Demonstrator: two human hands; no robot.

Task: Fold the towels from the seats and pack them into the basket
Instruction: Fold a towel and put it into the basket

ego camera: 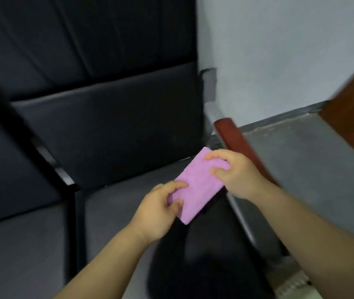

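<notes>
Head view shows the pink towel (199, 186) as a small, thick rectangle, folded over on itself and held in the air just above the front of a black seat (115, 212), slanting from near-left to far-right. The left hand (156, 214) pinches the near end, thumb on top and fingers curled beneath. The right hand (234, 173) grips the far end, its fingers curled over the top edge. Both hands are clamped on the cloth, which touches nothing else.

Judging by the compact shape, the folding of this towel looks done or nearly so, and the step in hand is the carry toward the basket. No basket shows plainly; a pale, blurred thing (294, 283) at the lower right edge cannot be identified. The next move likely calls for keeping the layers pressed together so the fold does not spring open, then setting the towel down flat.

Behind the seat rises its black backrest (111, 126). A red-brown wooden armrest (236, 141) stands to the right, with grey floor (301, 158) beyond.
</notes>
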